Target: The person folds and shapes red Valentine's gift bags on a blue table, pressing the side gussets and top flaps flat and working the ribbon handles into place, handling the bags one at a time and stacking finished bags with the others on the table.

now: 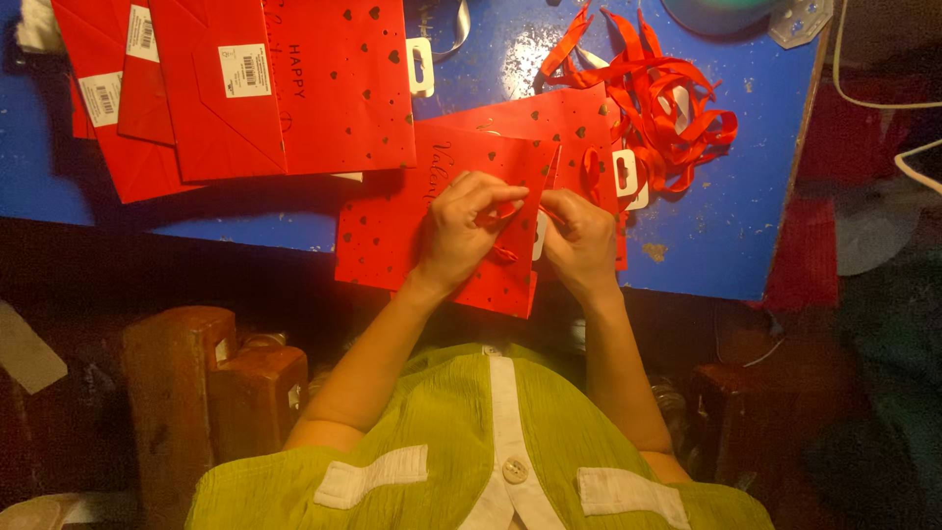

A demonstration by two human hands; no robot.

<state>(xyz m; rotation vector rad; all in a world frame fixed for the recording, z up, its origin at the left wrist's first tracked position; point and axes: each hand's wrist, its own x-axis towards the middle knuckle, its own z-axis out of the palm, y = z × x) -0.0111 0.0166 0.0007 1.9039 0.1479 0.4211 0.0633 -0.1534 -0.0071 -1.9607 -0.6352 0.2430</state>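
A flat red paper bag (392, 240) with small dark hearts is lying at the near edge of the blue table (716, 226), about in the middle of that edge, and its lower corner is hanging a little over the edge. Both hands are working on the upper part of this bag. The left hand (461, 231) is resting on the bag with the fingers curled in, and the fingertips are pinching a piece of red ribbon (505, 253) against the paper. The right hand (581, 240) is just beside it, also half closed, with thumb and fingers pinching at the same spot; what exactly it is gripping is hidden between the fingers. The two hands are almost touching each other.

A second red bag (569, 123) is lying partly under the first one, toward the far side. To the right of it a loose heap of red ribbons (667, 108) is spreading toward the far right corner of the table, with a few white plastic tags (625, 172) among them. At the far left part of the table a pile of folded red bags (235, 88) is lying, with white barcode labels showing. The person is wearing a green top (442, 442) with white trim. Below the near edge, at the left, brown wooden blocks (211, 383) are standing in the dark.
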